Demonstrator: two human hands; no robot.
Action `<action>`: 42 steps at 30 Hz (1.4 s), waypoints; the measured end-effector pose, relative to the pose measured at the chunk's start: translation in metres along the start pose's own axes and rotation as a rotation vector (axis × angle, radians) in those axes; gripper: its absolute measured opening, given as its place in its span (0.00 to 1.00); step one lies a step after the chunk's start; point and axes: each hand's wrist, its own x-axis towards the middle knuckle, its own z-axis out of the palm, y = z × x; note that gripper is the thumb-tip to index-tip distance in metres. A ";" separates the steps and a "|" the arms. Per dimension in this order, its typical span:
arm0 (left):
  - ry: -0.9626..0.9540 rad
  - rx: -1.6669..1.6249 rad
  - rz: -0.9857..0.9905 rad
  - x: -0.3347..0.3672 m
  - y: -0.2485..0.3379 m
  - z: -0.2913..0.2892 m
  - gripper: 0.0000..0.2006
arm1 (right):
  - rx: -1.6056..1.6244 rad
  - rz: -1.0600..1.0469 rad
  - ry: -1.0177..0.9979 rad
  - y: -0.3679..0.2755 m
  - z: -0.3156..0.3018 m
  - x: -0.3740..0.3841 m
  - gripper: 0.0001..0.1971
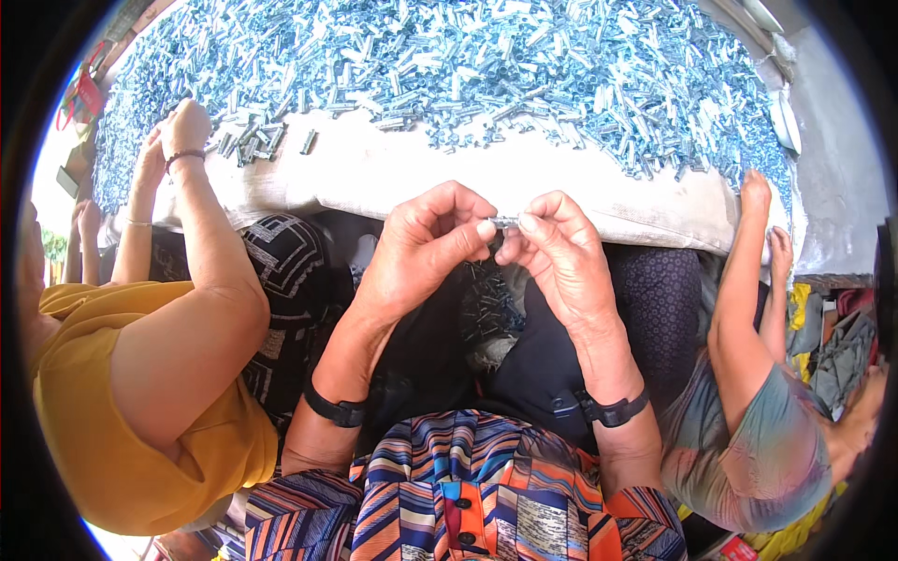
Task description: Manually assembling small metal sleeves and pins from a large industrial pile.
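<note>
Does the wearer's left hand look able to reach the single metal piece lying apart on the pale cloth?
Probably yes: only pale cloth seems to lie between the left hand and that metal piece, though the hand grips a small part.

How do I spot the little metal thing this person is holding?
Find the big heap of metal pieces on the pale cloth. Come down to the cloth's near edge, where the left hand and right hand almost meet. The small metal piece is pinched between them, unlike its heaped neighbours.
</note>
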 end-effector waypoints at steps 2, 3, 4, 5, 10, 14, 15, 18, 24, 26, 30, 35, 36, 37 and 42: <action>-0.040 0.039 0.002 -0.001 0.001 -0.002 0.06 | 0.041 0.065 -0.053 0.001 -0.006 -0.001 0.04; -0.105 -0.040 -0.040 -0.002 0.001 -0.004 0.07 | 0.083 0.131 -0.106 0.002 -0.009 -0.001 0.04; -0.169 -0.118 -0.082 -0.003 0.000 -0.005 0.08 | 0.112 0.197 -0.120 0.003 -0.011 -0.002 0.04; -0.181 -0.126 -0.103 -0.005 -0.004 -0.004 0.10 | 0.111 0.197 -0.129 0.003 -0.009 -0.003 0.04; -0.284 -0.254 -0.055 -0.009 -0.008 -0.004 0.10 | 0.257 0.306 -0.204 0.001 0.002 -0.010 0.05; -0.334 -0.368 -0.033 -0.011 -0.015 -0.007 0.10 | 0.288 0.301 -0.283 -0.002 0.007 -0.013 0.06; -0.354 -0.433 -0.014 -0.011 -0.016 -0.006 0.10 | 0.271 0.296 -0.301 -0.005 0.009 -0.014 0.06; -0.376 -0.440 -0.023 -0.010 -0.019 -0.010 0.09 | 0.138 0.229 -0.243 -0.005 0.017 -0.020 0.06; -0.443 -0.463 -0.028 -0.013 -0.022 -0.015 0.11 | 0.050 0.194 -0.299 -0.009 0.019 -0.023 0.06; -0.480 -0.461 -0.043 -0.014 -0.014 -0.014 0.12 | 0.170 0.265 -0.356 -0.009 0.020 -0.023 0.07; -0.358 -0.394 -0.065 -0.016 -0.014 -0.016 0.11 | -0.041 0.126 -0.267 -0.010 0.021 -0.025 0.06; -0.182 -0.374 -0.038 -0.015 -0.014 -0.003 0.10 | -0.268 -0.064 -0.131 -0.012 0.020 -0.024 0.05; -0.166 -0.388 -0.030 -0.016 -0.011 0.001 0.08 | -0.325 -0.111 -0.125 -0.012 0.018 -0.024 0.05; -0.160 -0.399 -0.043 -0.016 -0.011 0.002 0.10 | -0.324 -0.105 -0.117 -0.013 0.017 -0.027 0.05; -0.103 -0.176 -0.081 -0.017 -0.002 0.006 0.08 | -0.562 -0.194 -0.084 -0.019 0.015 -0.031 0.04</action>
